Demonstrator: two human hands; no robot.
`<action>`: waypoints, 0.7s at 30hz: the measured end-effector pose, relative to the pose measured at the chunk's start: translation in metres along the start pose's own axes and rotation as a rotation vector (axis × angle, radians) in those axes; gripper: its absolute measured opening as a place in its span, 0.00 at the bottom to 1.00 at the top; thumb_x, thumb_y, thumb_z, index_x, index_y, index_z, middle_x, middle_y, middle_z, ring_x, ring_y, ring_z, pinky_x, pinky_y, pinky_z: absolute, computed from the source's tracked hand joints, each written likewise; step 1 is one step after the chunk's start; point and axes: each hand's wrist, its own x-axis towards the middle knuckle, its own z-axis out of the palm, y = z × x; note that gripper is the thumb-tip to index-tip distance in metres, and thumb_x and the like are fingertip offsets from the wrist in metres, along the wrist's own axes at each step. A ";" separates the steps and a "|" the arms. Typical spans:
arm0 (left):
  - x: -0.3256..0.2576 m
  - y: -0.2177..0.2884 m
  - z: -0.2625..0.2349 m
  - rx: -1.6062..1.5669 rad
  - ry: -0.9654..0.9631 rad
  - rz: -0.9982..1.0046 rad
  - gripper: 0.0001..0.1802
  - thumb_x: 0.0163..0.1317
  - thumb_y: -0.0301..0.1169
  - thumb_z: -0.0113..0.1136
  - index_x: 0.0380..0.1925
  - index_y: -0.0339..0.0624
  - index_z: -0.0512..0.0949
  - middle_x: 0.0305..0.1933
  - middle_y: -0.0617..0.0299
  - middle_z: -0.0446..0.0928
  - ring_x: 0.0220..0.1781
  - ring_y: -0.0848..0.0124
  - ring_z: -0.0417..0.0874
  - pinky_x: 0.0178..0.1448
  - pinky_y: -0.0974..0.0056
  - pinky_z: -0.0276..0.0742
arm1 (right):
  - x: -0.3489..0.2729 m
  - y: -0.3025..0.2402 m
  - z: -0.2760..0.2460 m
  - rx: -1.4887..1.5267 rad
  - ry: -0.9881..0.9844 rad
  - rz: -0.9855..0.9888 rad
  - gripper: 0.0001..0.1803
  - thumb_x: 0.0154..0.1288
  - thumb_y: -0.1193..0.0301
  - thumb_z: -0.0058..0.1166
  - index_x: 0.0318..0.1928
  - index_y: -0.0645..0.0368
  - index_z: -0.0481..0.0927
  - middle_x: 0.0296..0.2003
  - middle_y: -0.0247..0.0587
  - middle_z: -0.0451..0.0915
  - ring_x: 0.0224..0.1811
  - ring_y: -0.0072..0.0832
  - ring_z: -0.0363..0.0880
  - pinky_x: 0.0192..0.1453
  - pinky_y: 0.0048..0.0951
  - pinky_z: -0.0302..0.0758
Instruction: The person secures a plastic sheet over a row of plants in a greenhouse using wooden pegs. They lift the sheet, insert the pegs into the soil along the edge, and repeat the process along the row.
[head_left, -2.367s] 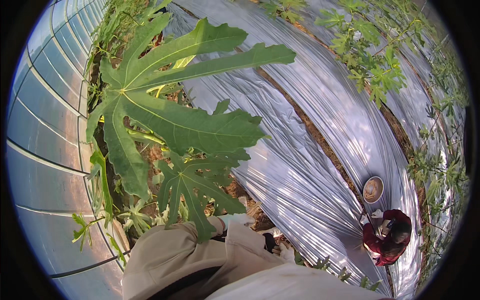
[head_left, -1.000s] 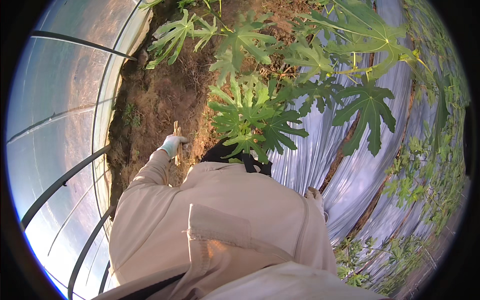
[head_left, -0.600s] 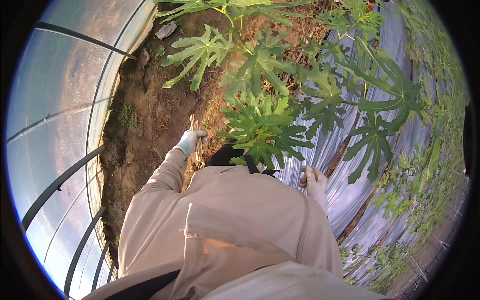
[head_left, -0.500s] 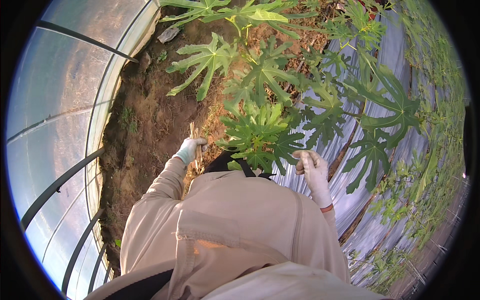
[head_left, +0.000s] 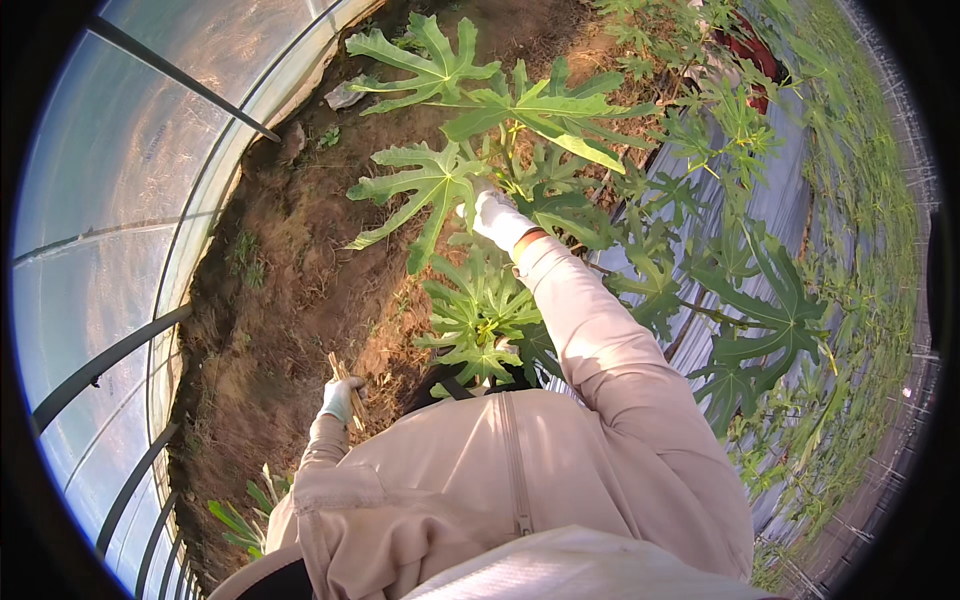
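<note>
Head view, looking down over your beige jacket (head_left: 520, 500). Step in hand, by my reading: working the tall lobed-leaf plant (head_left: 520, 130) ahead of you, w/ sticks kept ready in the other hand.

Right hand (head_left: 495, 215), white-gloved, arm stretched fwd & up: it sits in among the leaf stalks of the plant, just under the big leaves. Fingers are curled into the foliage and look closed around a stalk or stem, but leaves cover the fingertips, so you can't tell exactly what is gripped or how tight.

Left hand (head_left: 340, 400), pale glove, held low & close to your body: clenched around a small bundle of thin tan sticks (head_left: 347, 385), which poke up & out of the fist over bare brown soil (head_left: 290, 300).

Where things lie rel. to the hands:
- Plant: at and beyond the right hand; a smaller leafy shoot (head_left: 475, 320) between the two hands.
- Soil: under & left of the left hand, up to the clear plastic tunnel wall (head_left: 110, 200).
- Silver ground sheet (head_left: 780, 210): right of the right arm, w/ more plants.

Next move, as a judgement: needs a steady right-hand hold on the stem, and the left hand brought fwd w/o snagging leaves.
</note>
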 end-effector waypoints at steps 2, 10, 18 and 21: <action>-0.014 -0.016 0.008 0.035 0.030 -0.029 0.05 0.60 0.23 0.58 0.30 0.29 0.78 0.23 0.52 0.79 0.20 0.65 0.79 0.23 0.60 0.77 | 0.025 0.016 -0.001 0.340 0.279 0.086 0.33 0.69 0.57 0.49 0.69 0.60 0.64 0.65 0.53 0.70 0.67 0.50 0.68 0.71 0.41 0.65; -0.052 -0.061 0.025 -0.043 -0.002 -0.051 0.05 0.58 0.25 0.61 0.31 0.33 0.81 0.25 0.57 0.80 0.23 0.69 0.80 0.25 0.64 0.76 | 0.026 0.132 -0.052 0.571 0.394 0.180 0.31 0.70 0.59 0.49 0.69 0.59 0.65 0.65 0.52 0.70 0.64 0.46 0.70 0.68 0.37 0.66; -0.020 -0.021 0.008 0.000 -0.049 -0.041 0.07 0.59 0.26 0.60 0.26 0.32 0.79 0.22 0.56 0.79 0.22 0.67 0.79 0.26 0.64 0.74 | -0.052 0.241 -0.071 0.947 0.678 0.153 0.29 0.71 0.61 0.50 0.68 0.59 0.66 0.63 0.49 0.71 0.61 0.41 0.73 0.65 0.35 0.69; 0.009 0.023 0.003 -0.031 0.042 -0.087 0.04 0.61 0.25 0.57 0.29 0.36 0.78 0.20 0.59 0.76 0.17 0.66 0.76 0.22 0.62 0.73 | -0.055 0.240 -0.070 0.989 0.724 0.126 0.28 0.71 0.62 0.50 0.68 0.59 0.66 0.62 0.48 0.72 0.59 0.40 0.74 0.63 0.34 0.70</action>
